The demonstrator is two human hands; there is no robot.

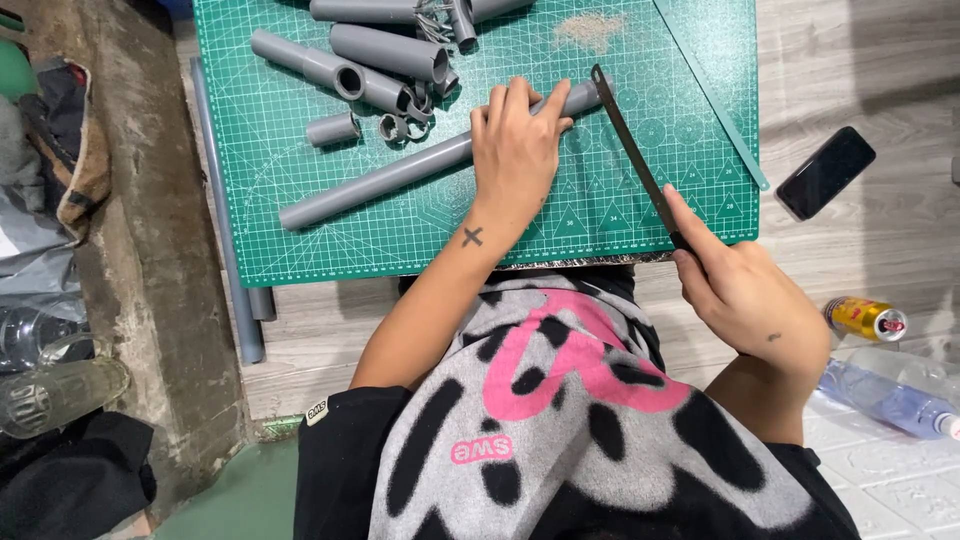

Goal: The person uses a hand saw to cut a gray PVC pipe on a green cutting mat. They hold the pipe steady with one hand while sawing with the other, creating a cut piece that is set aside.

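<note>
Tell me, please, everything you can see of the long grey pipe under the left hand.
The long grey pipe is a straight, plain tube that looks like plastic, matt and uniform in colour. It lies flat on the green cutting mat, slanting from lower left to upper right, apart from the shorter pipe pieces above it. The left hand presses down on it near its right end. At that end the thin dark saw blade, held by the right hand, meets it crosswise.

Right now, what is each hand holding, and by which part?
The right hand holds a thin saw blade by its near end. The left hand presses the long grey pipe to the green mat, near the end being cut.
</note>
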